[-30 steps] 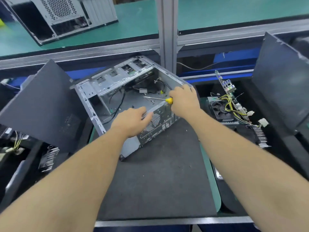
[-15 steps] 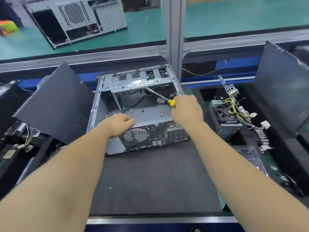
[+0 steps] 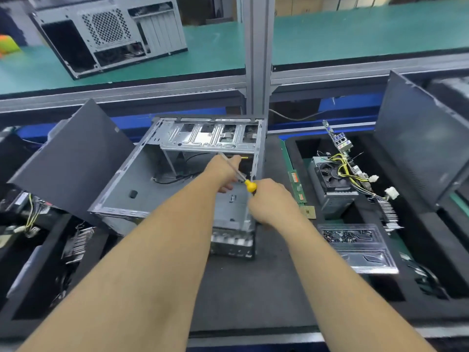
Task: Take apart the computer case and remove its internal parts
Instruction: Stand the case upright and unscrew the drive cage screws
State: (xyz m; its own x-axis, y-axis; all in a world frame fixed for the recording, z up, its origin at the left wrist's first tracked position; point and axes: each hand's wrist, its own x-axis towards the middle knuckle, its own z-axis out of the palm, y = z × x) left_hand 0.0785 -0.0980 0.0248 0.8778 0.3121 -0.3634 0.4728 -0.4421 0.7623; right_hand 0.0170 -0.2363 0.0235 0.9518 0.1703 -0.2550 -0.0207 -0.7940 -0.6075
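Open computer case [image 3: 142,189] on dark mat [image 3: 253,288], centre of bench, side panel off, open side up. Drive cage [image 3: 210,135] at far end, rear I/O plate [image 3: 232,243] at near end. Black cable [image 3: 175,177] loose on case floor.

Left hand [image 3: 223,174] inside case, reaching under drive cage; fingers curled, thumb fwd toward a small yellow bit, can't tell if gripping anything. Right hand [image 3: 271,201] at case's right wall, fist wrapped round screwdriver [image 3: 238,174] handle; yellow handle end pokes out above fist, metal shaft runs up-left across back of left hand, tip near drive cage edge.

Dark side panel [image 3: 73,158] leans tilted just left of case, touching its left wall or nearly, can't tell. Second dark panel [image 3: 418,148] stands tilted at far right.

Right of mat, in black foam tray [image 3: 418,250]: PSU w/ fan [image 3: 330,174], yellow/black wire bundle w/ white connectors [image 3: 355,174], green circuit board [image 3: 295,179] on edge next to mat, clear plastic tray of screws [image 3: 355,240] nearer the body. Left side: more foam slots w/ wires and a finned metal part [image 3: 76,242], blurred.

Behind, alu post [image 3: 257,57] and rail; beyond that, green bench top [image 3: 355,29] w/ another bare case [image 3: 109,34] lying on it, rear grille toward cam.
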